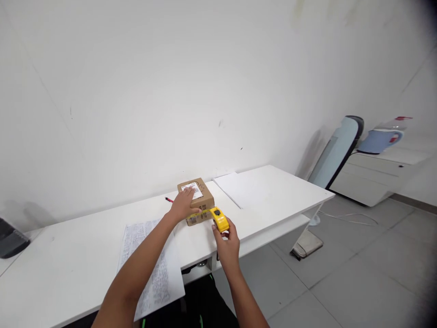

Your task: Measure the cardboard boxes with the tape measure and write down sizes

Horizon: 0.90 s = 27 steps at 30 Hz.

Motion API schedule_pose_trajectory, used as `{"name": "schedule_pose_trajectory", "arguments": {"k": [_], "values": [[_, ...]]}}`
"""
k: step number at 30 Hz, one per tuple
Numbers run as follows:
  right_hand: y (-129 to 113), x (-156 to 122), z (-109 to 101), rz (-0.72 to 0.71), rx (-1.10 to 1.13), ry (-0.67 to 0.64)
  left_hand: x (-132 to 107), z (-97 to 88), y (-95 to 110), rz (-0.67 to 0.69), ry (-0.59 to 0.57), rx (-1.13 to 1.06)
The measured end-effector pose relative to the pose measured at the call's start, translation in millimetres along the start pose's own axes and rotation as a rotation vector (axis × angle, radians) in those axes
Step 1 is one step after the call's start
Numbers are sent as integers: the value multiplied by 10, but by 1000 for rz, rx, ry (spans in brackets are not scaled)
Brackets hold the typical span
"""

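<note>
A small brown cardboard box [205, 200] with a white label [197, 193] on top stands on the white table. My left hand [182, 206] lies over its left side, fingers stretched flat across the label and top. The left thumb reaches down the front face, beside a yellow tape blade [205, 212] that runs across that face. In my right hand [228, 243] is a yellow tape measure [220, 219], gripped at the box's front right corner. The blade's far end is hidden by my left hand.
Handwritten sheets [160, 278] lie under my left forearm, partly past the table edge. A red pen [169, 199] lies left of the box, white paper [235, 189] right of it. A black object [12, 239] stands far left. Beyond the table are a light-blue leaning panel [336, 152] and a cabinet [372, 175].
</note>
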State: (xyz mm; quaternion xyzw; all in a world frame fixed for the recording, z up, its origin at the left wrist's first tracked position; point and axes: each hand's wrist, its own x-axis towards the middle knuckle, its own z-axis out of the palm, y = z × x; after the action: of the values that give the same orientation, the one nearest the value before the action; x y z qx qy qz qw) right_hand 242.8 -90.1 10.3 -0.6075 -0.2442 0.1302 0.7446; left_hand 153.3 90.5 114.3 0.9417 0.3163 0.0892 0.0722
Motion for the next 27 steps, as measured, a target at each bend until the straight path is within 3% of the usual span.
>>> {"name": "schedule_pose_trajectory", "arguments": {"k": [3,7,11,15,18,20,22,27], "values": [[25,70,-50,47,70,40,-230,107,-209,-34,143,-127],[-32,196,-108,77,251,-30,-728,347,-347,-83,267,-402],[-159,343,-117,78,323,-81,-1164,624,-298,-157,253,-612],[-325,415,-60,5,447,-209,-1383,740,-261,-204,191,-719],[-464,376,11,-3,472,-320,-1453,628,-195,-222,327,-690],[-553,312,58,-20,467,-406,-1487,451,-79,-279,506,-648],[-632,233,93,-56,441,-505,-1521,226,87,-306,560,-686],[-756,64,102,-120,357,-712,-1577,-203,420,-237,162,-1101]]}}
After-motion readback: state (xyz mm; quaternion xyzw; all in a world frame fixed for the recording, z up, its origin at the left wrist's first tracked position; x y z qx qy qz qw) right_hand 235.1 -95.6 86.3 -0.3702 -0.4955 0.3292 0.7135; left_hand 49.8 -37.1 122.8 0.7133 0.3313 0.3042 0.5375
